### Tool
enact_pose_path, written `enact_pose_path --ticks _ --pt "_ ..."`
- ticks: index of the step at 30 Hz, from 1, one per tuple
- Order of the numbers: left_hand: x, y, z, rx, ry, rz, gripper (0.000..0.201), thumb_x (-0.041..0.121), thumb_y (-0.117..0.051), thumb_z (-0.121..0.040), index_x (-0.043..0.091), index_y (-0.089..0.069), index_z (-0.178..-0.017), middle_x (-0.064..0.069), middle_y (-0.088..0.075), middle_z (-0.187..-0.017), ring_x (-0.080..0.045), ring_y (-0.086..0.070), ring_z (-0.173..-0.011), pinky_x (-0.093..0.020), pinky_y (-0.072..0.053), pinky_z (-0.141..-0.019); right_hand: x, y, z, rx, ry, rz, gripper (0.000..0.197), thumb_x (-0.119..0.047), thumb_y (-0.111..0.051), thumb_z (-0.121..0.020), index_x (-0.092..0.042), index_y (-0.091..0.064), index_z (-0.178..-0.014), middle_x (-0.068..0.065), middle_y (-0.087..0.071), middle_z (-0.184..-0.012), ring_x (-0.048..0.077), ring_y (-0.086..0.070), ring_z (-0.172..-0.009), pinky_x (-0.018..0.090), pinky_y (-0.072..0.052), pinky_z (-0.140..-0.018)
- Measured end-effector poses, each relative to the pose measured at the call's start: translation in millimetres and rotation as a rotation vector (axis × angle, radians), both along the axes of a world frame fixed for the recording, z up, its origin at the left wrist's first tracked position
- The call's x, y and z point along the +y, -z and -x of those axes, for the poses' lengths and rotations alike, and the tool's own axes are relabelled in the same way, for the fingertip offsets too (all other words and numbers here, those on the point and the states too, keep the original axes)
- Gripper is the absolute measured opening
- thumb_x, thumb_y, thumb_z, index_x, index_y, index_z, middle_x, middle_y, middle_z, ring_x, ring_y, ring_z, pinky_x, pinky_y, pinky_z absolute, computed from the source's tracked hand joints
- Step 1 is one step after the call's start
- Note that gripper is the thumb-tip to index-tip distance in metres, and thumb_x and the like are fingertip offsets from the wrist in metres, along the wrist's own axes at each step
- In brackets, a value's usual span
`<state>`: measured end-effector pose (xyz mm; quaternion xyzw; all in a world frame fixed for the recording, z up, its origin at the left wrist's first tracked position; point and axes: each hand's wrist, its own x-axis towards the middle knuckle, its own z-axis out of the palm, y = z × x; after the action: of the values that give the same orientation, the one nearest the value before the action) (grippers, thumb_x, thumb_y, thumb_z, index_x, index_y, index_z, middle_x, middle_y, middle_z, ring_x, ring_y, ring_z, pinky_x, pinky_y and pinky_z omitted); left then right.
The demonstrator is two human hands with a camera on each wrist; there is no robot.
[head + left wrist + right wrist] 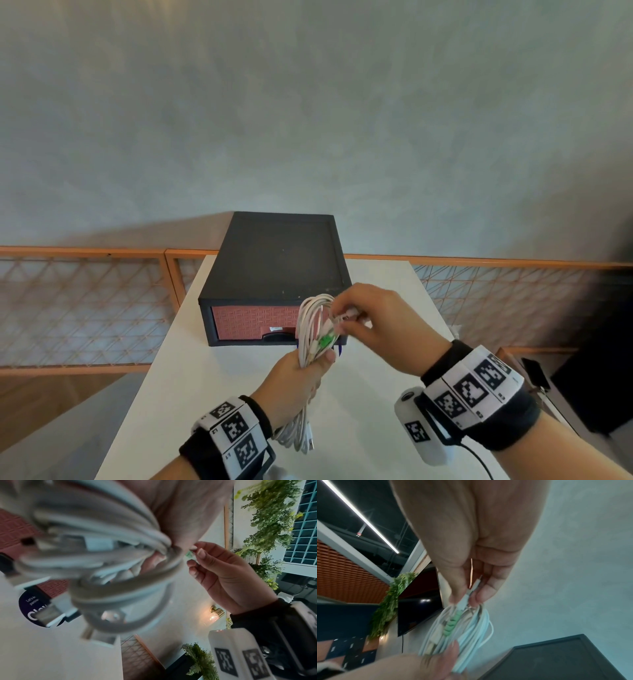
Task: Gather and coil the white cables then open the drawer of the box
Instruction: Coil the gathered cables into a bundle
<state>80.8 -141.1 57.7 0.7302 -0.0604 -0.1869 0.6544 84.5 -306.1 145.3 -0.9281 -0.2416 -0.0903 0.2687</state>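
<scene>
The coiling step is in hand, and by the look of it nearly done. In the lower middle of the head view the left hand (301,377) is clenched round the waist of the white cables (313,329), which stand up as a long bundle of loops above the fist and hang out below it toward the bottom of the frame. The right hand (373,329), just right of the bundle, pinches a loose plug end between thumb and fingertips at the top of the loops; the right wrist view shows that plug end (467,596) beside a green spiral sleeve (452,623) on one cable.

Next, I judge, the loose end needs tucking into the bundle so that one hand comes free for the drawer (253,323), which sits closed in the box (277,260) just behind the hands, at frame centre on the white bench (191,370).

Counted: one box, one drawer, two hands. The cables number several, but the strands overlap too much to count; at least three plug ends show in the left wrist view.
</scene>
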Motion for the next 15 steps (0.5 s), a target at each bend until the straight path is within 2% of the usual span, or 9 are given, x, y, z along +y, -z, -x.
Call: enact_pose_path --ticks 2,5,9,12,15 --pt "0.7 0.6 -1.6 0.003 -0.011 -0.015 0.039 0.036 -0.053 -0.093 0.017 -0.045 -0.06 0.003 -0.034 -0.046 -0.01 -0.03 -0.041 -0.018 -0.031 -0.045 -0.7 1.9 -1.1 -0.038 0.046 -0.051 0.01 -0.015 -0.062 -0.087 -0.019 -0.065 -0.095 -0.01 -0.062 -0.091 0.001 -0.055 -0.08 0.01 -0.046 -0.072" --pt "0.8 2.3 -3.6 0.008 -0.012 -0.042 0.036 0.039 -0.055 -0.091 0.018 -0.047 -0.063 0.006 -0.036 -0.045 -0.009 -0.032 -0.041 -0.019 -0.033 -0.047 3.6 6.9 -2.0 -0.046 0.056 -0.1 0.01 -0.011 -0.062 -0.086 -0.018 -0.068 -0.091 -0.011 -0.062 -0.087 -0.002 -0.056 -0.078 0.008 -0.048 -0.072" --pt "-2.6 -0.6 -1.1 0.018 0.009 -0.017 0.032 0.038 -0.055 -0.091 0.016 -0.05 -0.068 0.004 -0.036 -0.048 -0.009 -0.032 -0.042 -0.02 -0.034 -0.048 12.4 15.5 -2.6 -0.052 0.074 -0.216 0.018 -0.004 -0.059 -0.087 -0.018 -0.069 -0.09 -0.01 -0.066 -0.089 0.001 -0.06 -0.084 0.005 -0.045 -0.074" --pt "-3.0 -6.3 -2.0 0.017 0.004 0.033 0.027 0.038 -0.055 -0.091 0.015 -0.055 -0.077 0.001 -0.037 -0.052 -0.011 -0.034 -0.044 -0.023 -0.036 -0.05 18.2 22.1 -1.1 -0.026 0.108 -0.476 0.021 0.0 -0.057 -0.088 -0.016 -0.068 -0.095 -0.01 -0.067 -0.092 0.0 -0.062 -0.088 0.006 -0.046 -0.073" --pt "0.1 -7.5 -4.3 0.003 -0.002 0.053 0.023 0.037 -0.056 -0.09 0.017 -0.057 -0.079 0.002 -0.039 -0.051 -0.011 -0.035 -0.045 -0.023 -0.036 -0.049 19.1 20.1 -1.3 0.024 0.144 -0.696 0.017 0.0 -0.055 -0.089 -0.014 -0.062 -0.097 0.001 -0.069 -0.089 0.005 -0.067 -0.081 0.014 -0.051 -0.071"
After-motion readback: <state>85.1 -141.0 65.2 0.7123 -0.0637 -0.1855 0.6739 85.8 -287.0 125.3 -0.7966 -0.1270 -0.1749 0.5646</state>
